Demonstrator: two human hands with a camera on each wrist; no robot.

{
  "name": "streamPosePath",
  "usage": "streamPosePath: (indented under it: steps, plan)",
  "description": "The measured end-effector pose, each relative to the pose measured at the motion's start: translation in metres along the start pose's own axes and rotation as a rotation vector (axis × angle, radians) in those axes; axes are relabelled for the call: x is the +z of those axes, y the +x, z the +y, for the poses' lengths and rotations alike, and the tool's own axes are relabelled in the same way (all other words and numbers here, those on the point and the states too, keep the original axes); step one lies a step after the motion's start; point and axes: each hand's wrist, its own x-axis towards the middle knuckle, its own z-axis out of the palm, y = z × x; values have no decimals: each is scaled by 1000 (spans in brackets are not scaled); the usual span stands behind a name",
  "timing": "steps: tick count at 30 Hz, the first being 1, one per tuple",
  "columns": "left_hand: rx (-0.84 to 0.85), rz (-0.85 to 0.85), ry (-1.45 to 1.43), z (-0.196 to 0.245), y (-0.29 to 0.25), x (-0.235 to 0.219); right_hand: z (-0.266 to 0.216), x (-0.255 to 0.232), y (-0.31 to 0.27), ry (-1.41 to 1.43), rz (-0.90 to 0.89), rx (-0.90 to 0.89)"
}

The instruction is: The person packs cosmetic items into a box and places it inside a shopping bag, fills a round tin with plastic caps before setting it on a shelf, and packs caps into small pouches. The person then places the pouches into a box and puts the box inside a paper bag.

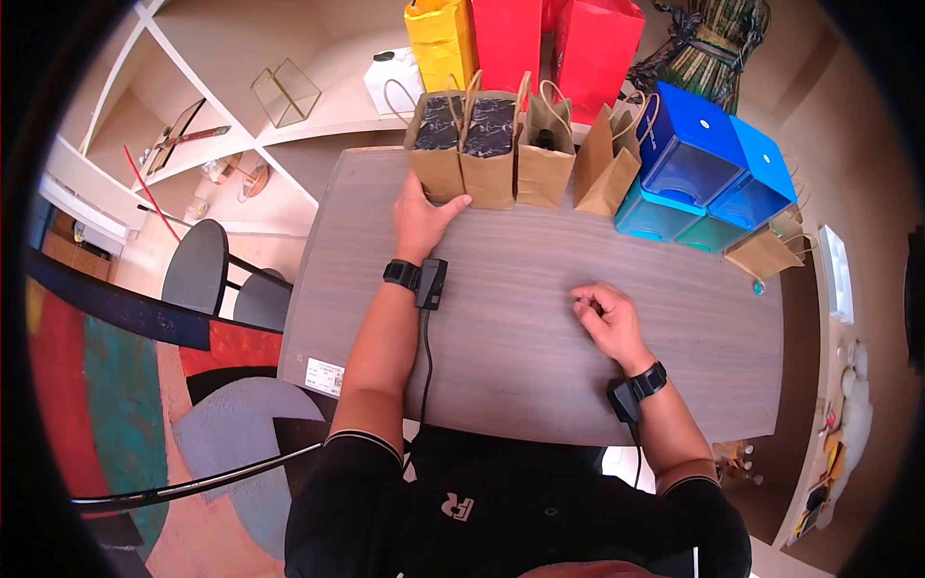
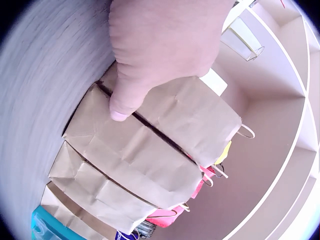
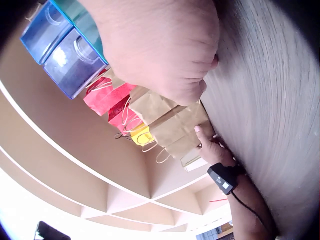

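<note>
Left hand presses the leftmost of 4 brown paper bags at the surface's far edge, thumb extended, other fingers prob. flat against its base. Right hand rests loosely curled, holding nothing. Risk: pushing low could tip the bag into its neighbours, since they stand touching.

Five brown paper bags stand on the table. Behind them are one yellow gift bag and two red gift bags. Four plastic drawer boxes sit stacked.

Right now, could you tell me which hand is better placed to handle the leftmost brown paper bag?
The left hand: it already touches the leftmost brown paper bag, thumb against its front. The right hand rests loosely curled on the table, well apart from the bags.
</note>
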Motion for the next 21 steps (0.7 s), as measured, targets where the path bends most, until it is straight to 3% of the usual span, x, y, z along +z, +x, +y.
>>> streamPosePath:
  steps: [7,9,14,16,21]
  plan:
    - [30,17,184,-8,2,0,-2,11,12,-187,55,24]
    - [68,5,178,-1,2,-5,-8,15,33,83,94,36]
    - [132,-63,246,-15,5,-2,-70,8,100,-249,258,-107]
    - [133,-87,281,-16,6,-1,-84,4,123,-578,321,-124]
    - [134,-142,278,-22,5,2,-87,-8,152,-848,258,-48]
